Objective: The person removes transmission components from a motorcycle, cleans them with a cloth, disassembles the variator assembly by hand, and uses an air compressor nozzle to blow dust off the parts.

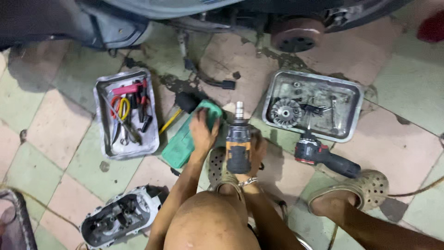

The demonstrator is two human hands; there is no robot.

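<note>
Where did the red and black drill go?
In the head view, the red and black drill lies on the tiled floor at the right, just below the metal parts tray and above the person's sandal.

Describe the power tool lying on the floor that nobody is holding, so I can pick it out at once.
Start at the shiny metal tray on the right, which holds a finned round part. Just below its lower edge, on the tiled floor, lies the red-and-black power tool, between the tray and the sandalled foot. Unlike the orange-and-black drill in the right hand, it lies on its side, untouched.
</note>
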